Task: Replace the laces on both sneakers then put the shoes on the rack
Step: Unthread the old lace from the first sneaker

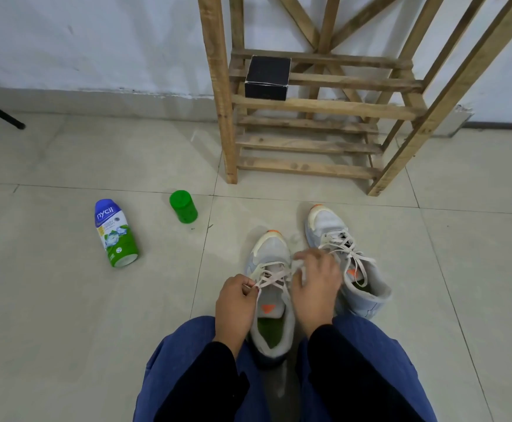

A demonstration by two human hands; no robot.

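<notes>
At lower centre, a lace (274,277) is pinched by the left hand (234,304), fingers curled. The right hand (317,287) is blurred, so its grip cannot be told. The sneaker (271,248) between them is laid lengthwise, toe toward the frame's top.

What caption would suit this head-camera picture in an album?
Left hand pinches a lace on the near sneaker, right hand beside it; second sneaker and wooden rack ahead.
</notes>
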